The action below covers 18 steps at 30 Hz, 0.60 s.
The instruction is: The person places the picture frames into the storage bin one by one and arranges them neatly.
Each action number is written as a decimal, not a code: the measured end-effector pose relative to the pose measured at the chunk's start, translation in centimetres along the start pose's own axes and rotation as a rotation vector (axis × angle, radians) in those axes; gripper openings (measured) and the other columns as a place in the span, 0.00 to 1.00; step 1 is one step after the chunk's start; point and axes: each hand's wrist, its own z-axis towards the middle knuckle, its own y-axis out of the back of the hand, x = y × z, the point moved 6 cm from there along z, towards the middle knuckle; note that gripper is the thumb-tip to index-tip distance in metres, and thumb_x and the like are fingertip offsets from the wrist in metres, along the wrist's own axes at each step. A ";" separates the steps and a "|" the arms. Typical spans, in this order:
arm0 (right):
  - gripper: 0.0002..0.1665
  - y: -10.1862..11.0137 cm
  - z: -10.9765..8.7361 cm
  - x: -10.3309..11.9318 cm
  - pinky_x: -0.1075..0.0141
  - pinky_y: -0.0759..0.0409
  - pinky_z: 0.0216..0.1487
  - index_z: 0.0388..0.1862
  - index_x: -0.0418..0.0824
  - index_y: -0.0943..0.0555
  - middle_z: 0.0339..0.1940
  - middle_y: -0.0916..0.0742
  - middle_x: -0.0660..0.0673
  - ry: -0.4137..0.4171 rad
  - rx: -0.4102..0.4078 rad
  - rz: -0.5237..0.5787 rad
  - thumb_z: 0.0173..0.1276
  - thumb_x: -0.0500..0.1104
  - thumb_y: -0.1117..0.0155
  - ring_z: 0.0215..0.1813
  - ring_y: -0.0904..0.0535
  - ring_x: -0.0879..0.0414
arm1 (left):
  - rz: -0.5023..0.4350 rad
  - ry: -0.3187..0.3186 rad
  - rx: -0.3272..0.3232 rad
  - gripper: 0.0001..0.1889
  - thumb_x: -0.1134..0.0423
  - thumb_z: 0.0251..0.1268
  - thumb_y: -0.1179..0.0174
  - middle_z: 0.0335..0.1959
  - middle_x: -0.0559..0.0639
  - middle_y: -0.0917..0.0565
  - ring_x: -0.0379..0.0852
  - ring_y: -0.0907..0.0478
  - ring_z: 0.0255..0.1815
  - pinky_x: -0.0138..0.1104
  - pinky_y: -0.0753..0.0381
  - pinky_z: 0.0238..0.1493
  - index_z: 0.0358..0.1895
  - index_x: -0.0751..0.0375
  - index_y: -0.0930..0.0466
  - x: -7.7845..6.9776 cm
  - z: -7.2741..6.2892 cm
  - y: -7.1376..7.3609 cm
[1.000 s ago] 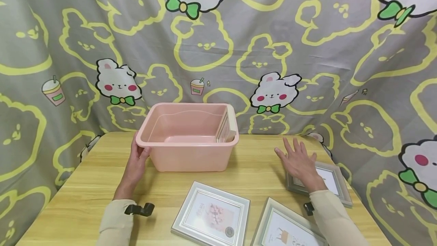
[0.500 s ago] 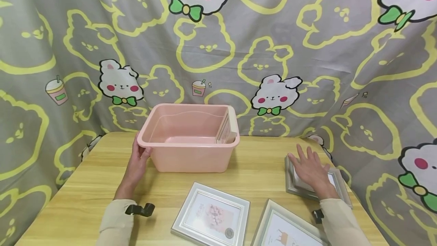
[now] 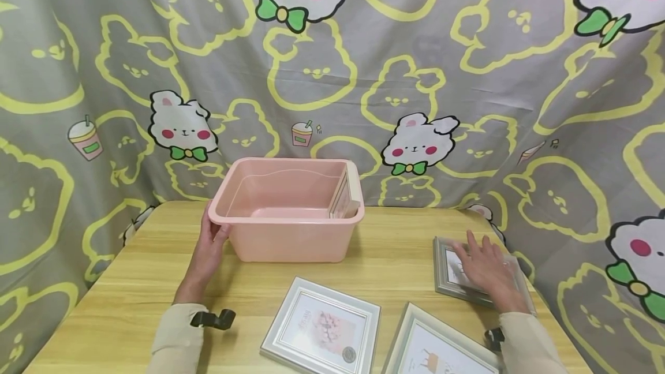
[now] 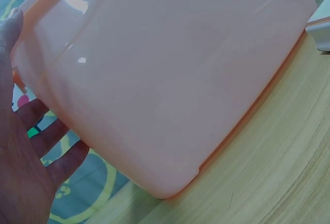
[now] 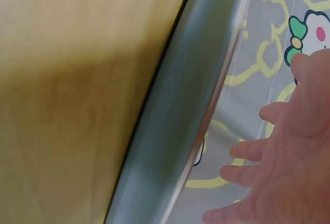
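A pink plastic basin (image 3: pixel 291 241) stands upright at the back of the table. My left hand (image 3: pixel 206 250) grips its left front corner just under the rim, thumb in front and fingers round the side. The left wrist view shows that hand (image 4: pixel 23 157) against the basin wall (image 4: pixel 170 79). My right hand (image 3: pixel 485 270), fingers spread, is over a grey picture frame (image 3: pixel 441 270) lying at the right and hides much of it. In the right wrist view the hand (image 5: pixel 289 157) appears apart from the frame's side (image 5: pixel 180 95).
A cream picture frame (image 3: pixel 353 186) leans inside the basin's right end. A silver picture frame (image 3: pixel 322 328) with a pink flower print lies at the front middle. Right of it lies another pale frame (image 3: pixel 436 339), partly out of view. A patterned curtain (image 3: pixel 322 74) surrounds the wood-grain table (image 3: pixel 130 281).
My right hand has moved right and toward the front over the grey picture frame, uncovering its left part. My left hand and the basin keep their places.
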 end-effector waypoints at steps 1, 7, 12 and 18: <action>0.51 0.0 0.0 -0.2 0.20 0.62 0.57 0.80 0.41 0.61 0.75 0.54 0.22 -0.001 0.003 -0.002 0.71 0.74 0.79 0.73 0.63 0.22 | 0.000 0.000 0.000 0.36 0.61 0.78 0.58 0.78 0.60 0.49 0.61 0.50 0.76 0.12 0.39 0.55 0.78 0.37 0.68 0.0 0.0 0.0; 0.52 0.2 -0.3 -1.1 0.18 0.63 0.55 0.79 0.40 0.62 0.75 0.55 0.22 -0.013 0.031 0.025 0.71 0.74 0.78 0.73 0.65 0.22 | -0.010 0.008 -0.009 0.35 0.61 0.78 0.58 0.77 0.60 0.48 0.57 0.48 0.75 0.13 0.38 0.56 0.78 0.37 0.67 0.0 0.1 0.0; 0.52 0.2 -0.6 -1.9 0.16 0.63 0.52 0.79 0.39 0.61 0.75 0.55 0.21 -0.023 0.031 0.027 0.71 0.74 0.77 0.73 0.64 0.22 | -0.016 0.001 0.001 0.36 0.61 0.78 0.58 0.77 0.61 0.49 0.58 0.49 0.76 0.13 0.38 0.57 0.78 0.38 0.68 0.1 0.1 0.0; 0.51 0.1 -0.9 -2.6 0.15 0.60 0.49 0.79 0.39 0.60 0.74 0.55 0.21 -0.027 0.024 0.028 0.71 0.73 0.76 0.72 0.62 0.21 | -0.003 -0.008 0.005 0.35 0.61 0.78 0.58 0.78 0.61 0.50 0.60 0.51 0.76 0.13 0.39 0.57 0.78 0.38 0.68 0.1 0.2 0.0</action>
